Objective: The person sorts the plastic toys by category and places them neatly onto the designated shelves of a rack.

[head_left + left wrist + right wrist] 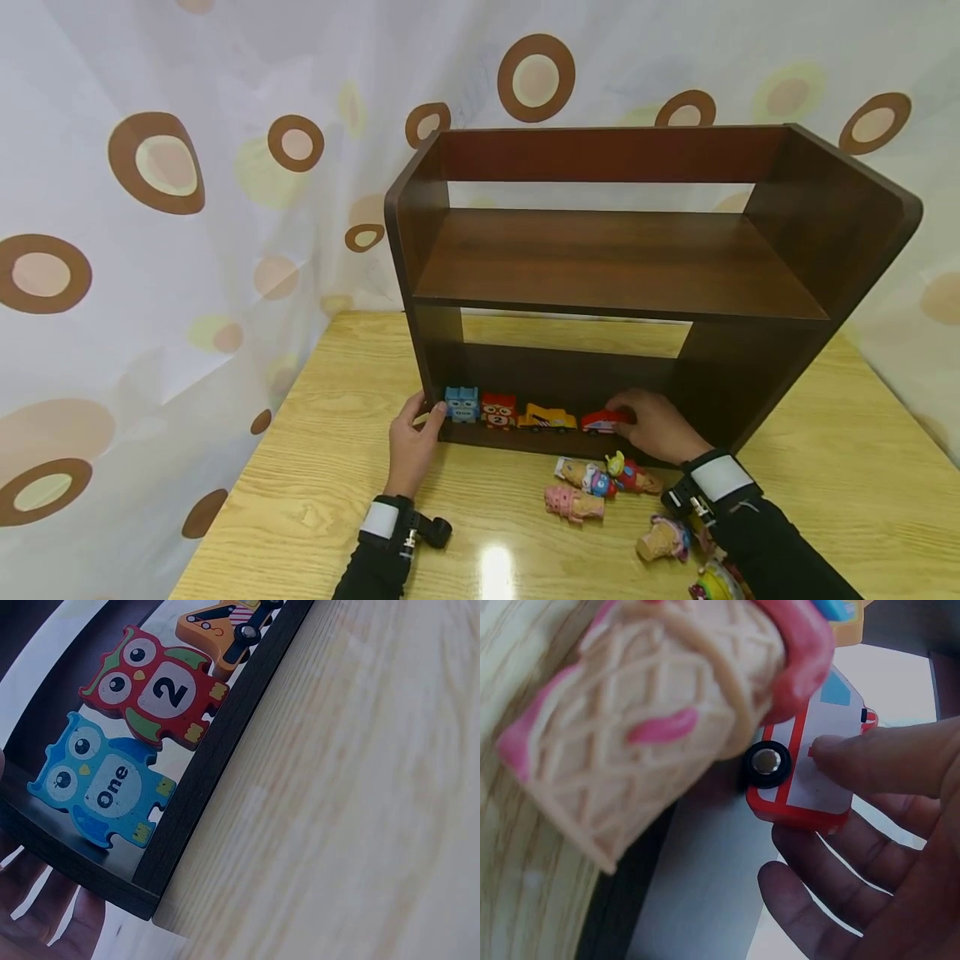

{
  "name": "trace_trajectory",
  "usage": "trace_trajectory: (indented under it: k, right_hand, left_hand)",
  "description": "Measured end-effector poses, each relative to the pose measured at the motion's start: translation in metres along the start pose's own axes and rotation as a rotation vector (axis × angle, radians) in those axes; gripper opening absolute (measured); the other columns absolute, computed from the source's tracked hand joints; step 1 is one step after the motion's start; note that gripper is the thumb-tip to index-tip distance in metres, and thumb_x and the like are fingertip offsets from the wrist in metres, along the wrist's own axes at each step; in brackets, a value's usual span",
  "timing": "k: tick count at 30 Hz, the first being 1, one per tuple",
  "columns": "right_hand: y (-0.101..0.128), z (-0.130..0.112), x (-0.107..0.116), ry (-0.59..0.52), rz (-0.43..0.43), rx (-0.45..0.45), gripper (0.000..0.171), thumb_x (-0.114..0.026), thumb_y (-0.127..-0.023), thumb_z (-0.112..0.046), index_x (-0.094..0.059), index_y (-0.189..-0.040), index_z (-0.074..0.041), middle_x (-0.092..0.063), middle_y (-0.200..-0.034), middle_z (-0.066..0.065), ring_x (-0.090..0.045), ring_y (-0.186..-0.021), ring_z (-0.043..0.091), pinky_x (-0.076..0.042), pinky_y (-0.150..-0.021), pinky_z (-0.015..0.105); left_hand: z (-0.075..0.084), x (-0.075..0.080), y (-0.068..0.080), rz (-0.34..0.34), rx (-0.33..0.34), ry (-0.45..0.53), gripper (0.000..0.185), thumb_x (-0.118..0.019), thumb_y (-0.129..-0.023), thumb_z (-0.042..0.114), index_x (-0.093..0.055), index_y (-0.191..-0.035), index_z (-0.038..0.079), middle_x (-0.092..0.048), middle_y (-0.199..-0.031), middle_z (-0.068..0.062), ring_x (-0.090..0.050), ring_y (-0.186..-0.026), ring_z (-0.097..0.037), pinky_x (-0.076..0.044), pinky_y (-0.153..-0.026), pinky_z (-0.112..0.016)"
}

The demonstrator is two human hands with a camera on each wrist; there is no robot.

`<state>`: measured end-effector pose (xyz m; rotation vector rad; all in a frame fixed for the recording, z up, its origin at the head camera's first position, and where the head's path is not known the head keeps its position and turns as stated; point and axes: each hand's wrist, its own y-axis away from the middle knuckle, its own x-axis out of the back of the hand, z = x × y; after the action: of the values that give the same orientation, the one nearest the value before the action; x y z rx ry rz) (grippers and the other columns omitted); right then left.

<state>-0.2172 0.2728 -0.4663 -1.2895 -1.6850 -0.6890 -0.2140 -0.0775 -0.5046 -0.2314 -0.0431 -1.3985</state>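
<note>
Reading labels first: blue owl (101, 784) carries "One", red owl (154, 686) carries "2"; no other writing legible. Both owls stand at the left end of the shelf's (615, 267) bottom board, lower centre of the head view, with a yellow truck (547, 417) to their right.

Right hand (656, 425), lower centre-right, pinches the red car (810, 769) on the bottom board, thumb on its white side, other fingers curled behind it. Car: red body, white side panel, blue window, black wheel with silver hub.

Left hand (414, 442) rests against the shelf's lower left corner, fingers lightly curled on the edge, just beside the blue owl.

On the table (315, 467) in front of the shelf lie ice-cream cone toys (573, 502); one fills the upper left of the right wrist view, blocking part of the car.
</note>
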Motion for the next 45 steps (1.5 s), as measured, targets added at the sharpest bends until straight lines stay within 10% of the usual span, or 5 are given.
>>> trace_trajectory:
  k: [31, 45]
  right_hand:
    - [0.084, -0.037, 0.087, 0.135, 0.247, 0.125, 0.025, -0.068, -0.092, -0.01, -0.067, -0.117, -0.012, -0.07, -0.115, 0.007, -0.062, -0.104, 0.028, -0.052, -0.084, 0.047]
    - [0.145, -0.014, 0.065, 0.192, 0.129, -0.038, 0.027, -0.076, -0.086, -0.018, -0.07, -0.112, -0.015, -0.071, -0.111, -0.003, -0.066, -0.098, 0.028, -0.057, -0.076, 0.033]
  left_hand:
    - [-0.011, 0.0, -0.005, -0.018, 0.019, 0.003, 0.043, -0.061, -0.099, 0.031, -0.058, -0.138, 0.015, -0.061, -0.139, -0.009, -0.055, -0.128, -0.029, -0.046, -0.107, -0.052]
    - [-0.008, 0.0, -0.004, 0.001, -0.006, -0.029, 0.039, -0.061, -0.098, 0.025, -0.06, -0.135, 0.012, -0.063, -0.135, -0.012, -0.057, -0.126, -0.031, -0.048, -0.104, -0.054]
